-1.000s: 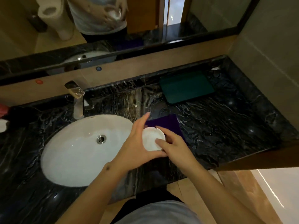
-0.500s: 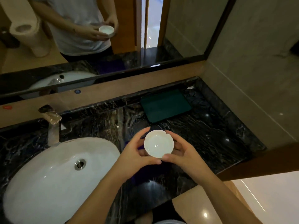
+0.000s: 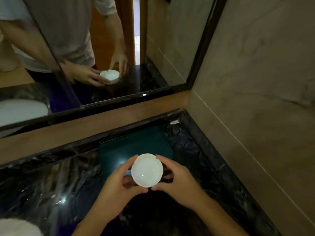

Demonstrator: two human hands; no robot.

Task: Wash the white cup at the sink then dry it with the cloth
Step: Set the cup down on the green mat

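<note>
The white cup (image 3: 147, 170) is a small round dish with notches in its rim, held upright above the dark marble counter (image 3: 51, 184). My left hand (image 3: 117, 188) grips its left side and my right hand (image 3: 177, 181) grips its right side, fingers curled around the rim. Only an edge of the white sink (image 3: 15, 227) shows at the bottom left corner. The purple cloth is not visible on the counter; a dark purple patch shows only in the mirror (image 3: 58, 99).
A dark green mat (image 3: 136, 143) lies on the counter just behind the cup, against the back ledge. A mirror (image 3: 102, 48) spans the wall behind and reflects my hands and the cup. A beige tiled wall (image 3: 255, 82) closes off the right side.
The cup has moved right, away from the sink and toward the green mat, still held in both hands. The view swung right, so the tap and most of the sink have left the frame.
</note>
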